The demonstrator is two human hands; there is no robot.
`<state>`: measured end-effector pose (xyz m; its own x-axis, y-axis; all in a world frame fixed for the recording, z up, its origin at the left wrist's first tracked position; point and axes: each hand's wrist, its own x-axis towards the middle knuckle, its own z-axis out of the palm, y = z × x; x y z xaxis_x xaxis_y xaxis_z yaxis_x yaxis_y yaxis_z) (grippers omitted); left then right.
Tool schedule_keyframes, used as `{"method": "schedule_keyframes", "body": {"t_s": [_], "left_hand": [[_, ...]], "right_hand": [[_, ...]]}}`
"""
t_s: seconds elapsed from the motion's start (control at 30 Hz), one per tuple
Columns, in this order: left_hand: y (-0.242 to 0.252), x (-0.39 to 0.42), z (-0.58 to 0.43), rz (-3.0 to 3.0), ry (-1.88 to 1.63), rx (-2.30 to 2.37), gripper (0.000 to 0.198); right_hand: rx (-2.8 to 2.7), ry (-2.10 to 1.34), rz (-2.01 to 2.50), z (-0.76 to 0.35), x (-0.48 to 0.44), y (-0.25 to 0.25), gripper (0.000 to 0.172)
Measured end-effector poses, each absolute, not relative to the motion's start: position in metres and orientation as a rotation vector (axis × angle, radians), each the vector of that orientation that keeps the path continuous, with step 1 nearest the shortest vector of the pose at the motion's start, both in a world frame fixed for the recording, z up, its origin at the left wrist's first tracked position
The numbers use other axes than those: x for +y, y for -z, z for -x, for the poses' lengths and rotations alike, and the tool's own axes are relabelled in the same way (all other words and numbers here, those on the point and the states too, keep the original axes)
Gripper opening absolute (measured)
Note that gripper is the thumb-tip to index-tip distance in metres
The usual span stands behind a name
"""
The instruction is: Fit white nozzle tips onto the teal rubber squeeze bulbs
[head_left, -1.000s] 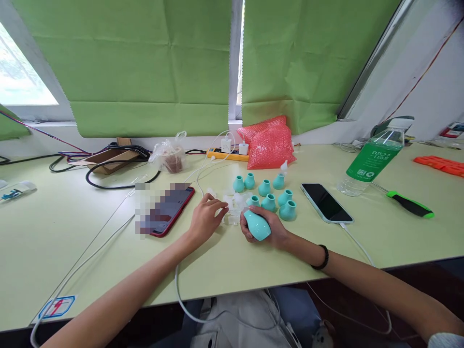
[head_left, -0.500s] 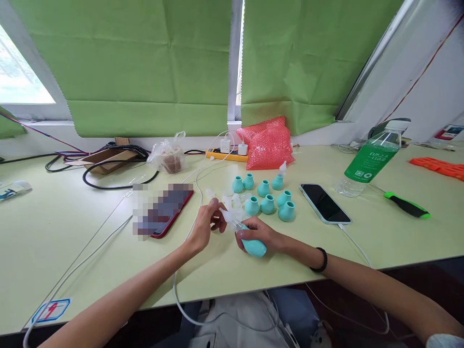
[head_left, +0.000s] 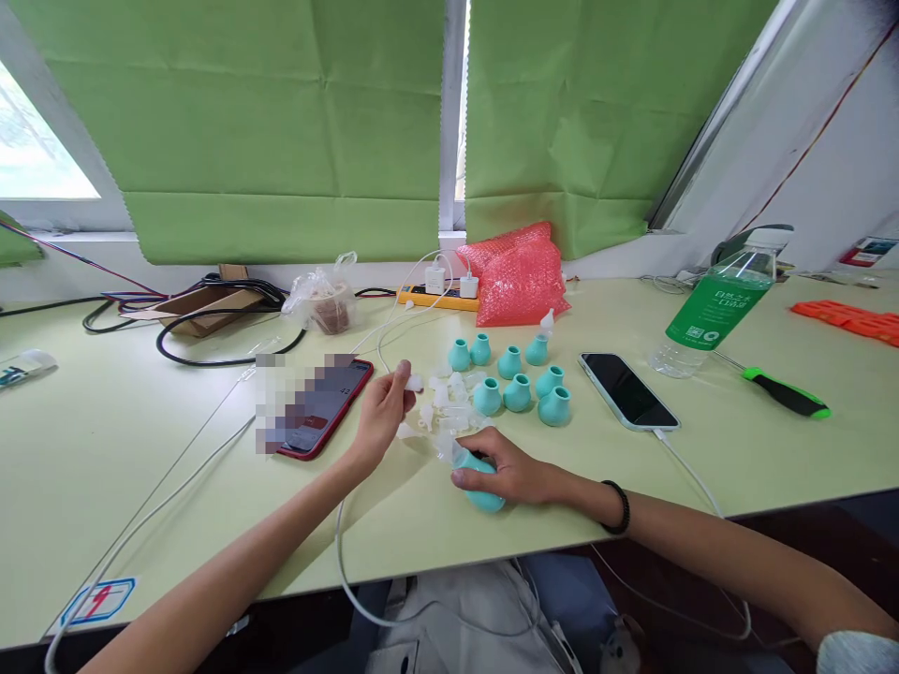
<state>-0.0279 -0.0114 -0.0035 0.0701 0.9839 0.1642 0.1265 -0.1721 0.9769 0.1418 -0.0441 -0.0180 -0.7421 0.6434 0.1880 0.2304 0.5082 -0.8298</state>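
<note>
Left hand: the left hand (head_left: 383, 412) was lifted just above the desk (head_left: 105, 440), thumb and fingers closed in a pinch on a small clear cap (head_left: 414, 382).
Right hand: the right hand (head_left: 512, 471) lay low on the desk near its front edge, fingers wrapped around a teal bulb (head_left: 483, 493); a black band (head_left: 619, 506) sat on that wrist.
Teal bulb: it lay on its side under the right hand's palm, touching the desk, with a clear tip (head_left: 449, 450) on its neck pointing left towards the left hand.
Clear parts: a loose heap of clear pieces (head_left: 449, 402) lay between the two hands and just behind them.
Other bulbs: a cluster of spare bulbs (head_left: 518, 393) stood upright behind the right hand, well clear of it; the rear one on the right carried a clear tip of its own.
Phones: a red phone (head_left: 319, 404) lay just left of the left hand, and a pale-cased phone (head_left: 627, 390) lay right of the bulbs with a white cable plugged in.
Further right: a water bottle (head_left: 716, 304) with a green label and a green-handled screwdriver (head_left: 783, 393).
Back of desk: a pink bubble-wrap bag (head_left: 516, 276), a yellow power strip (head_left: 439, 298), a knotted plastic bag (head_left: 327, 301) and a cardboard box (head_left: 200, 309) with black cables across it.
</note>
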Motion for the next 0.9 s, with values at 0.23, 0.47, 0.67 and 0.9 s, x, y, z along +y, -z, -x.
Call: {"method": "schedule_keyframes", "body": {"t_s": [0.23,0.47,0.67,0.9], "left_hand": [[0.025,-0.004,0.032,-2.155,-1.123,1.481,0.014],[0.015,-0.014,0.031,-2.230,-1.243,1.380,0.024],[0.001,-0.035,0.020,-2.245,-0.965,1.106,0.035],[0.003,-0.034,0.015,-1.775,-0.666,0.908,0.040]], "right_hand": [[-2.238,-1.113,0.753,-0.141,-0.043,0.021,0.036],[-2.156,-1.044,0.807,-0.139,-0.041,0.022,0.034],[-2.117,-1.051,0.850,-0.138,-0.038,0.030,0.028],[-2.185,-1.012,0.837,-0.138,-0.043,0.025,0.022]]}}
